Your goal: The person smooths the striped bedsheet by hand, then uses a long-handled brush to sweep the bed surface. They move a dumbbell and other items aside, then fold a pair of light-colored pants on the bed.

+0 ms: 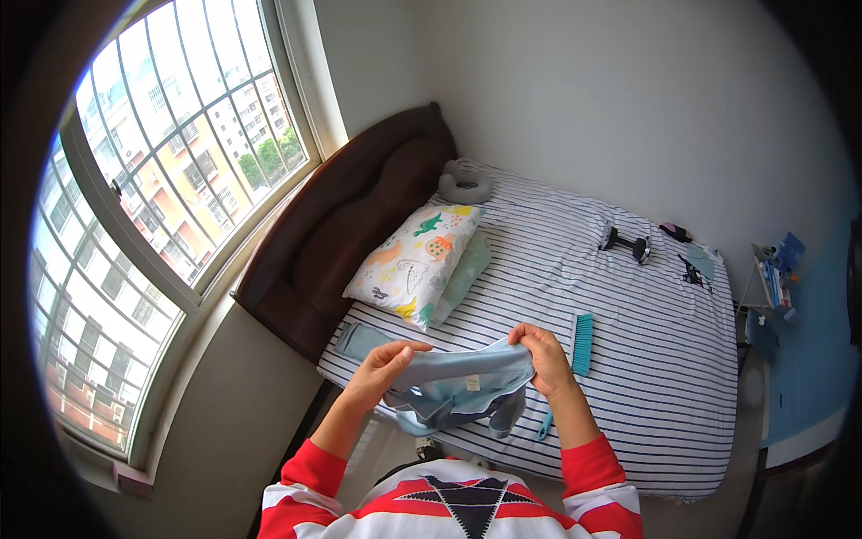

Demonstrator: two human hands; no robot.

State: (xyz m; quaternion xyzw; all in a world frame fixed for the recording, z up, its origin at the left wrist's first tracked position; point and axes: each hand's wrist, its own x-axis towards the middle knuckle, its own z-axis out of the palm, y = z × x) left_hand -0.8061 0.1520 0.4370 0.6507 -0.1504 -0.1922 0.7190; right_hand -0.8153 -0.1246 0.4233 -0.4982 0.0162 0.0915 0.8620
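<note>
A light blue cloth garment (465,370) hangs stretched between my two hands, above the near edge of the bed. My left hand (385,367) grips its upper edge at one end, thumb on top. The other end is pinched between the thumb and fingers of my right hand (544,357). Inside the garment a small pale label (473,383) shows, and its lower part droops in folds. Just past my right hand lies a bed brush (581,343) with turquoise bristles, its handle partly hidden by my hand and forearm. Behind my left hand rests a folded grey-green cloth (361,339).
A striped sheet (646,377) covers the bed. Toward the dark headboard (343,222) lie a dinosaur-print pillow (417,263), a green pillow (465,283) and a grey neck pillow (466,183). A dumbbell (626,244) lies farther right. A barred window (195,135) is at left.
</note>
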